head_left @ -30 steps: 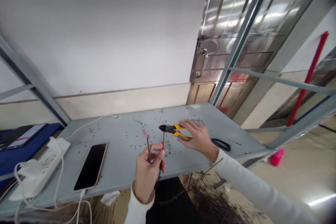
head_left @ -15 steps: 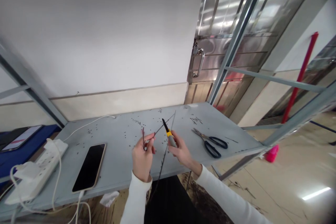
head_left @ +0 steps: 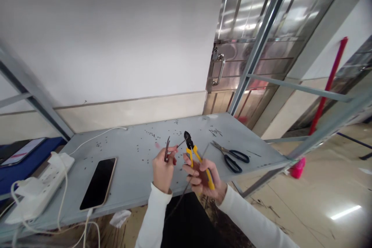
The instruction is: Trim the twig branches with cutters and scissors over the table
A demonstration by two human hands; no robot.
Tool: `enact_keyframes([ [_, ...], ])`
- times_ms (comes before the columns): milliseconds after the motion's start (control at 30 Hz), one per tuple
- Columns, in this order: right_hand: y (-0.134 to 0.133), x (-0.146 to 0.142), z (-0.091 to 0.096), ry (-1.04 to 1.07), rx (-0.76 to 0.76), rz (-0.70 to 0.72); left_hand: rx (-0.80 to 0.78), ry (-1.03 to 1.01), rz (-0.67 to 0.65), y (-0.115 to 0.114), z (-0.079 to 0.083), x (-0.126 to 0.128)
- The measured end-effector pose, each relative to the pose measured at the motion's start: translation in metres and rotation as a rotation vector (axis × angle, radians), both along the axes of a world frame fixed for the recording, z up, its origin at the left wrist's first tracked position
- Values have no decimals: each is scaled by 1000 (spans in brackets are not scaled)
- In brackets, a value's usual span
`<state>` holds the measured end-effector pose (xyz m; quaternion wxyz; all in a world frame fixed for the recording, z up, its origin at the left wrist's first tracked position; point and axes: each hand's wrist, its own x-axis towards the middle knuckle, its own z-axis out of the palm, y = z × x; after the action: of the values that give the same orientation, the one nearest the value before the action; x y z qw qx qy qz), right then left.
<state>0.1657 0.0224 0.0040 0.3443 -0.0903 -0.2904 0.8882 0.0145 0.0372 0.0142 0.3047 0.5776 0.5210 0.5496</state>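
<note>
The left hand (head_left: 163, 168)'s grip pinches slender brown twigs (head_left: 166, 151), bunched past counting, at its twelve o'clock; the right hand (head_left: 203, 176)'s grip wraps one pair of pliers (head_left: 190, 144) with two yellow handles (head_left: 210, 181). At two o'clock, one pair of loop-handled metal scissors (head_left: 223, 149), at nine one flat, glossy phone (head_left: 98, 183), both on a smooth grey bench (head_left: 130, 186).

A single head-worn camera is looking forward and down over the near edge of the grey shelf (head_left: 130, 180), facing the white wall (head_left: 124, 35). It is viewing the left hand (head_left: 163, 169) and right hand (head_left: 202, 177) from nearby; the metal door (head_left: 240, 27) is standing farther off, upper right.
</note>
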Motion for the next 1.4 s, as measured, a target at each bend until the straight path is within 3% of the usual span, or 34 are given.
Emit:
enact_keyframes([
  [100, 4, 6, 3, -334, 215, -208, -45, -5, -59, -6, 0, -3],
  [233, 13, 20, 8, -898, 736, -642, -129, -82, -183, -12, 0, -2],
  [367, 21, 40, 11, -1390, 1176, -962, -156, -121, -269, -13, 2, -3],
  [467, 25, 54, 17, -1586, 1488, -1068, -136, -105, -289, -11, 5, -8],
  [567, 26, 63, 29, -1660, 1622, -1012, -129, -103, -290, -8, 7, -13],
  [667, 23, 68, 38, -1610, 1569, -811, -108, -95, -258, -3, 6, -18],
  [800, 15, 65, 36, -1396, 1343, -595, -107, -78, -251, 3, 2, -22],
  [900, 8, 55, 23, -1158, 1038, -574, -101, -101, -250, 4, -2, -17],
  [1000, -3, 38, 7, -799, 626, -533, -83, -119, -228, 2, -2, -5],
  [1100, -14, 20, -1, -408, 231, -343, -52, -106, -190, -1, -1, 6],
  [1167, -20, 12, -3, -193, 52, -220, -42, -88, -176, -2, 0, 10],
  [1267, -20, 11, -5, -55, -24, -110, -58, -57, -175, -4, 2, 7],
  [1333, -13, 15, -7, -113, 63, -93, -76, -46, -182, -6, 3, 1],
  [1400, -4, 23, -8, -298, 226, -169, -98, -50, -176, -9, 4, -4],
])
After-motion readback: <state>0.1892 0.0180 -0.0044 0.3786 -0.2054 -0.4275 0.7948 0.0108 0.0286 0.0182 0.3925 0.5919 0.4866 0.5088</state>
